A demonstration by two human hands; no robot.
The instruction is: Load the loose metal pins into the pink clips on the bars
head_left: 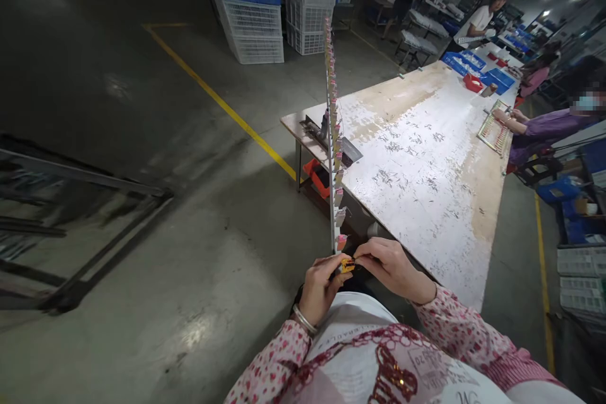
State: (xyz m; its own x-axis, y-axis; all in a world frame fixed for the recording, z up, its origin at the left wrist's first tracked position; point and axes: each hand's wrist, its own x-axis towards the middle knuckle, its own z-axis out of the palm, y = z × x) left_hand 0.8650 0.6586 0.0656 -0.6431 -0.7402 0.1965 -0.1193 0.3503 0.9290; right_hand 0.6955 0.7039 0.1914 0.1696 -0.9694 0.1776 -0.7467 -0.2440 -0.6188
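Note:
In front of my body, my left hand (319,287) pinches a small yellow piece (348,264) at the near end of a long upright-looking metal strip (330,170). My right hand (392,268) is closed in a pinch at the right side of that yellow piece. A small dark bit shows between the two hands; its kind is too small to tell. Along the strip sit several small pink and whitish blocks (339,218) in a row, with thin wire-like ends sticking out.
A worn white table (426,227) with scattered thin metal bits stands ahead to the right. A dark metal stand (324,126) sits at its corner. A person in purple (544,132) handles a frame (495,129). White crates (255,28) stand behind, a metal rack (118,246) at left.

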